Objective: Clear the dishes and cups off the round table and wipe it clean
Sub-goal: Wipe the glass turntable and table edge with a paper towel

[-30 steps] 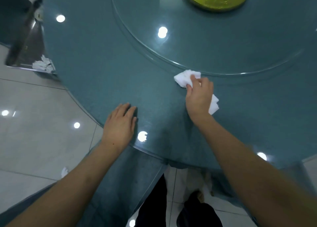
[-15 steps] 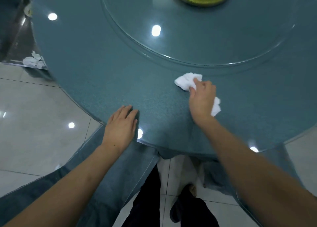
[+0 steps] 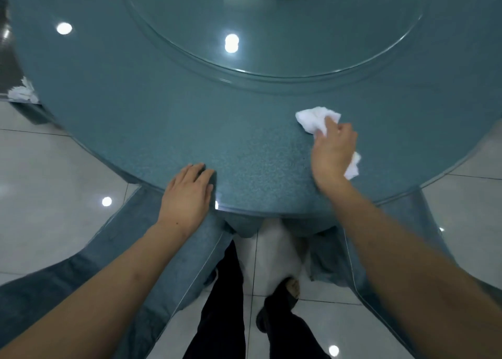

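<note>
Nearby, crumpled tissues (image 3: 21, 92) lie beside the table (image 3: 163, 114).

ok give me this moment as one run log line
phase: wiping | right hand: presses white tissue on round table | left hand: flat on table edge | dishes: none in view

I see even, cool indoor light; round ceiling lamps glare off the glossy desk (image 3: 168, 119) and the floor (image 3: 49, 184) tiles (wide-angle bending at edges), overall slightly soft.
</note>
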